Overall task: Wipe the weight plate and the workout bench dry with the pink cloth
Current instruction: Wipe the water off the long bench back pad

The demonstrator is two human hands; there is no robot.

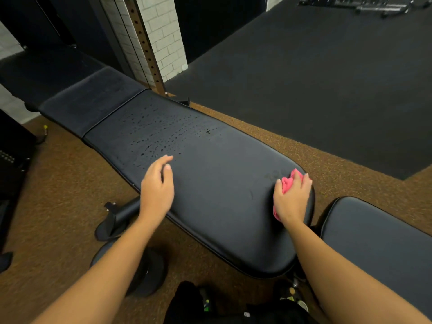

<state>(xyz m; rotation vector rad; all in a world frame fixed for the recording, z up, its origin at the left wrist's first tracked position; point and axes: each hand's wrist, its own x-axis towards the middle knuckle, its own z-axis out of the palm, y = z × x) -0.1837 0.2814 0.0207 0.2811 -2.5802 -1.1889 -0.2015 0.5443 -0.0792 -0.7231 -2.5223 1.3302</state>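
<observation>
The cloth, pink and bunched, sits at the right end of the bench, pinned to the black padding by the right grip, whose fingers and thumb curl over it. The padding around it, from the right end to about the middle, shows no drops and looks dry. Further left, beads of water speckle the pad from the middle toward its left seam, so that stretch looks not yet wiped. The left grip is over the near edge just short of the wet patch, fingers apart and relaxed, holding nothing; whether it touches the pad cannot be told.

By this view the bench is roughly half done. 2 more pads flank the main one: the left pad beyond the seam and the right pad past the cloth, neither showing clear drops. A dark disc on the floor below the near edge may be the weight plate; it is too dim to tell, or to say if it is dry.
</observation>
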